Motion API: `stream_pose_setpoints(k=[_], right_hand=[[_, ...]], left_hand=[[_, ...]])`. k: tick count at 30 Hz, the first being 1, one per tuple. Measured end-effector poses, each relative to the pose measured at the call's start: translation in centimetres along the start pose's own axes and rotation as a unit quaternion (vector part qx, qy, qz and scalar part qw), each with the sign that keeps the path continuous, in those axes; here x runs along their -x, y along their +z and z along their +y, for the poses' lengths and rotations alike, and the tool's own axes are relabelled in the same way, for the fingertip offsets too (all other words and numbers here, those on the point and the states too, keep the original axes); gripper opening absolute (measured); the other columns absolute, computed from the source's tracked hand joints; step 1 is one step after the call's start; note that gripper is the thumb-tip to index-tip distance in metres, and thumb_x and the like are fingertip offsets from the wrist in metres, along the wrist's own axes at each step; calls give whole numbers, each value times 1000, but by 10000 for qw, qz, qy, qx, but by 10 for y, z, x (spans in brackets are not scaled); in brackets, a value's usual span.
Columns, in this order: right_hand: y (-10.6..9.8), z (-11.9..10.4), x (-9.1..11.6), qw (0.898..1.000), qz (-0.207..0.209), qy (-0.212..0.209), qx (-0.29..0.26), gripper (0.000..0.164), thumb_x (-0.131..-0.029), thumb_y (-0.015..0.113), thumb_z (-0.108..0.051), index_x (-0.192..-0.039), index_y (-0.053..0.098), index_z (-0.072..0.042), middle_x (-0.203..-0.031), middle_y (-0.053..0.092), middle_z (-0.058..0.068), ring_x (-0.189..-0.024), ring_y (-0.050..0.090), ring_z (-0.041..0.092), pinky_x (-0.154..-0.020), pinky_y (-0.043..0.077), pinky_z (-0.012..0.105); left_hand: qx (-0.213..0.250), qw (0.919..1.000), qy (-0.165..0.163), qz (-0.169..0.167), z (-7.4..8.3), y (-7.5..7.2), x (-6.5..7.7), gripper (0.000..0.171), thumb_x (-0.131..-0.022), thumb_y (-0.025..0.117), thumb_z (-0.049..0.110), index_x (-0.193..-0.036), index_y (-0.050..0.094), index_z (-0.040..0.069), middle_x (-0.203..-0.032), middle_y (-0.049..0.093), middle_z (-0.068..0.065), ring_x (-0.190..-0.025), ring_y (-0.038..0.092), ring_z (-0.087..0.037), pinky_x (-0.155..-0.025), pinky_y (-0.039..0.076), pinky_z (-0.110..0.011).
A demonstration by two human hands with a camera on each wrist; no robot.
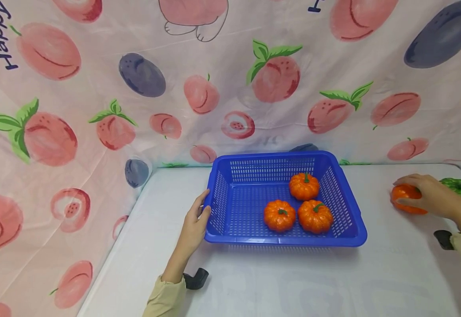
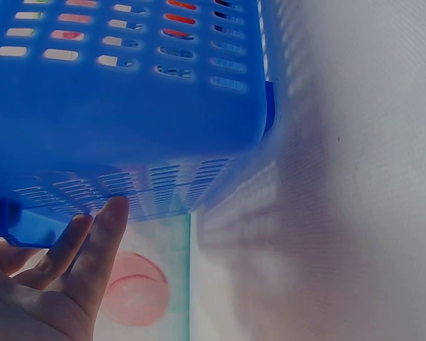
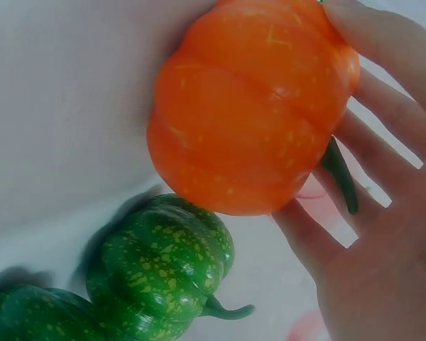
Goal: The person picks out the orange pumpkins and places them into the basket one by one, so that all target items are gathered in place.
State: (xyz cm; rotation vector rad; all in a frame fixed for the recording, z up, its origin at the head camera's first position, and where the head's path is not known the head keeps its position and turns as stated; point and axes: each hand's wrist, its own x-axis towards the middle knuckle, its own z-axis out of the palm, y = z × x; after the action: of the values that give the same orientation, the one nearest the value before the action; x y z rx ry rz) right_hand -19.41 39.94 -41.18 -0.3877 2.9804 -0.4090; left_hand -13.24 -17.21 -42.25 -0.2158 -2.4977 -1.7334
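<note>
A blue plastic basket (image 1: pixel 238 240) stands on the white table with three small orange pumpkins, one of them a pumpkin (image 1: pixel 279 215) nearer the middle, the others at its right side. My left hand (image 1: pixel 194 224) touches the basket's left side; in the left wrist view its fairly straight fingers (image 2: pixel 99 249) lie against the outer wall below the rim. To the right of the basket, my right hand (image 1: pixel 429 193) holds another orange pumpkin (image 3: pixel 241 114) on the table, fingers and thumb around its sides. The pumpkin's green stem points toward the palm.
Beyond my right hand sits a green pumpkin (image 1: pixel 460 189); the right wrist view shows a speckled green pumpkin (image 3: pixel 160 270) with a second green pumpkin (image 3: pixel 39 316) beside it. A fruit-printed cloth (image 1: pixel 222 53) hangs behind and to the left of the table.
</note>
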Motion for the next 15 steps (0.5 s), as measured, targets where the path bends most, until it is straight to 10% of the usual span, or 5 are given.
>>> stream_pose_setpoints(k=[15], right_hand=[[4,2,-4,10000,26,4,53,44,-82,77,-9,-116,61,13,-111,59,35,-102,52,50,-91,43,69]], left_hand=[[-3,10000,1,16,0,0,0,47,-106,42,12,-153,36,8,-145,47,-21,-126,54,-38,-101,47,-54]])
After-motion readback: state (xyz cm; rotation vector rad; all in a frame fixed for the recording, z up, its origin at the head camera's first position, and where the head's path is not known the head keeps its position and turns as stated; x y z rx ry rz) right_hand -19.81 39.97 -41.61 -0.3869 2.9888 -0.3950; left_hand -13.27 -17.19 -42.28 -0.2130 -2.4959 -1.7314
